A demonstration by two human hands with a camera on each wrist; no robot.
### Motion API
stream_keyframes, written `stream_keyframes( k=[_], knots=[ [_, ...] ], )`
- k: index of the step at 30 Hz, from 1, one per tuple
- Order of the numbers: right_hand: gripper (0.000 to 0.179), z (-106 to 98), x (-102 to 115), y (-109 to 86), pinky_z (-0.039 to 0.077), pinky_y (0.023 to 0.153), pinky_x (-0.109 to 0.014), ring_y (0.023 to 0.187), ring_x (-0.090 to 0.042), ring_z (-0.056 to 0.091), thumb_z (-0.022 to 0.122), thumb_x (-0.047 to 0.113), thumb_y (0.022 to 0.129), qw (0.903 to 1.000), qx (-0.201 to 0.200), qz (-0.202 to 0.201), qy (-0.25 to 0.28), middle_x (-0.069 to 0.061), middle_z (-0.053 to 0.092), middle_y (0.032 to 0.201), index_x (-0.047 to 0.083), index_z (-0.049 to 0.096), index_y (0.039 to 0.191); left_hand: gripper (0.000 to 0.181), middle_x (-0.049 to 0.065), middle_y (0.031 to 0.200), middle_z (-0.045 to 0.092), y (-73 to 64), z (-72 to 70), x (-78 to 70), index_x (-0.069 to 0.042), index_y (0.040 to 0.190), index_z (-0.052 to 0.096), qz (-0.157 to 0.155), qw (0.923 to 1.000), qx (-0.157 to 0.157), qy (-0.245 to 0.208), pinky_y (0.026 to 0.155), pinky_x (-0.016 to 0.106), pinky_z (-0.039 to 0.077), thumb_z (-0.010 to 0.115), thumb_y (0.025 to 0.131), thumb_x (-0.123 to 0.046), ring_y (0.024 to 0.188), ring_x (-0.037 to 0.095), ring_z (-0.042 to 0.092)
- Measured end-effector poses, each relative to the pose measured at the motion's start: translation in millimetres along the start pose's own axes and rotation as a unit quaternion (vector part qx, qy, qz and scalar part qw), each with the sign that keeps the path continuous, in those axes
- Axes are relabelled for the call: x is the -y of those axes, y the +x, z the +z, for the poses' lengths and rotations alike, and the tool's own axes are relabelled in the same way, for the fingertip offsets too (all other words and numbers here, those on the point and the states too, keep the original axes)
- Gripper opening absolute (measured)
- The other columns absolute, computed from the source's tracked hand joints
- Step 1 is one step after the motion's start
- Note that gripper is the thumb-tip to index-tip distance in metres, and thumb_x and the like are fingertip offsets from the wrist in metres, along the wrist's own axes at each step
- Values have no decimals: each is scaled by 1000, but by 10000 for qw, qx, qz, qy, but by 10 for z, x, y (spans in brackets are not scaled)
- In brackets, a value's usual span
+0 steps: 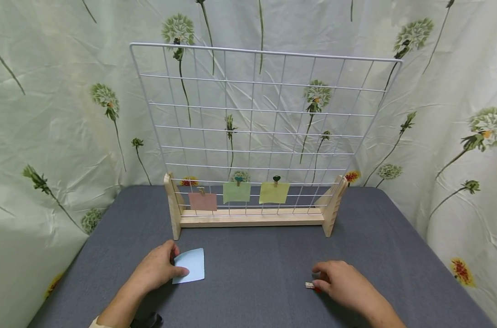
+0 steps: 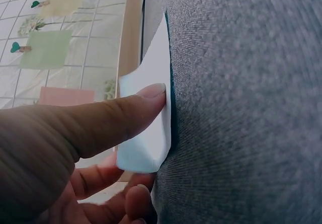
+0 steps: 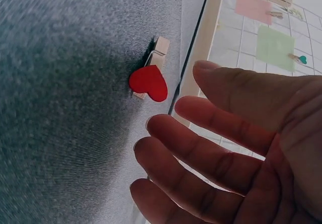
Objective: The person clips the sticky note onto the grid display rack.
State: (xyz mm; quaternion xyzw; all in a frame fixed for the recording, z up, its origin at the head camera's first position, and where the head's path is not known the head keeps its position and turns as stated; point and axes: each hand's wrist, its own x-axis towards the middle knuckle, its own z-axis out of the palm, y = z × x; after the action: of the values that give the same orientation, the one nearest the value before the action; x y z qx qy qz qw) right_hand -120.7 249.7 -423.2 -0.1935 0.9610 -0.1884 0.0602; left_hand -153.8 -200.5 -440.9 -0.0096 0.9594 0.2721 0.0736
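Note:
At the front left of the table, my left hand (image 1: 159, 268) pinches the near left edge of a light blue paper note (image 1: 194, 264). In the left wrist view the thumb lies on the note's face, its fingers are at the far side, and the paper bends up along that edge. My right hand (image 1: 346, 287) hovers by a small wooden clothespin (image 1: 309, 285) on the table. The right wrist view shows the clothespin's red heart (image 3: 149, 83), with the fingers loosely bent, apart from it and holding nothing.
Behind the hands stands a white wire grid (image 1: 264, 109) on a wooden base (image 1: 252, 221). Pink (image 1: 203, 202), green (image 1: 236, 192) and yellow (image 1: 274, 193) notes hang low on it from clothespins. A dark object (image 1: 147, 320) lies near the left forearm. A flowered curtain (image 1: 68, 136) surrounds the table.

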Motion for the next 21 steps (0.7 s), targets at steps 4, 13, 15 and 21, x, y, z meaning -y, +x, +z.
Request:
stream_keyframes(
  k=[4,13,15,21],
  knots=[
    [19,-14,5,-9,46,61,-27,68,5,51,81,25,86,10000,57,27,59,14,65,78,14,75,101,46,2,83,57,-6,3,-5,-9,99,55,5,9999,8,-121,63,32,37,91,74,-24,72,18,50],
    [29,-15,8,1,47,64,-30,73,-2,55,85,33,81,9993,168,268,-192,13,65,82,16,74,102,19,-1,76,55,-24,25,-37,-12,92,62,374,9991,-192,-90,62,32,36,79,87,-17,70,16,49],
    [29,-5,6,9,49,67,-33,75,-3,57,86,31,80,9989,245,349,-183,12,66,84,17,74,101,16,-1,79,59,-21,22,-50,-11,96,64,419,9987,-264,-135,64,33,39,77,89,-16,73,15,51],
    [24,32,-7,11,48,68,-35,77,-4,55,87,23,78,9984,313,410,-227,12,63,84,19,72,97,20,3,92,70,-7,12,-89,-8,107,68,515,9976,-415,-188,75,42,52,75,92,-18,87,17,65]
  ],
)
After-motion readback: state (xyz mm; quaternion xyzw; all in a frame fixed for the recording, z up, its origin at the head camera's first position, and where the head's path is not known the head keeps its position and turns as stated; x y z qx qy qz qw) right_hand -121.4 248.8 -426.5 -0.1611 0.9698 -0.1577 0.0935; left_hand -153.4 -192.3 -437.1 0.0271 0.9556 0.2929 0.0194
